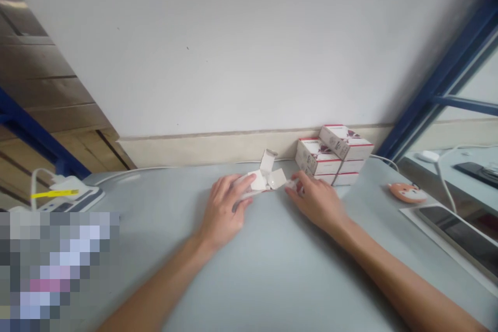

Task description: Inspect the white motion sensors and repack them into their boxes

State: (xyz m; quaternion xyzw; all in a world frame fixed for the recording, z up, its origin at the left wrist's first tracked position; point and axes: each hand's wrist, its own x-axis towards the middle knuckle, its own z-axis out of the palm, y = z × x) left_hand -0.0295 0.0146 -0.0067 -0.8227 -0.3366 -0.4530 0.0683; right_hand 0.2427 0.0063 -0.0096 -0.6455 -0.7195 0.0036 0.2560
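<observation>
**Left hand and right hand meet at an open white carton**

Far over on the left, a white cable runs to a flat white device marked with a yellow strip, and a pixelated patch hides the lower left corner. Moving right, the gray table carries everything else. The left forearm reaches in at a slant, palm down, with the fingers curled over the carton's left end, clamping it lightly against the tabletop. The carton sits between the 2 hands, near the table's far edge, with its white flaps standing open. The right forearm slants in from the other side, and its fingertips touch the carton's right end, held close together, though I can't tell whether they are actually pinching it. Just beyond, a stack of white boxes with red edges stands against the beige skirting of the wall. Further right, an orange fox-faced mouse lies near a tablet resting on a white sheet. Past the blue metal frame, a white computer mouse sits on another table.
</observation>
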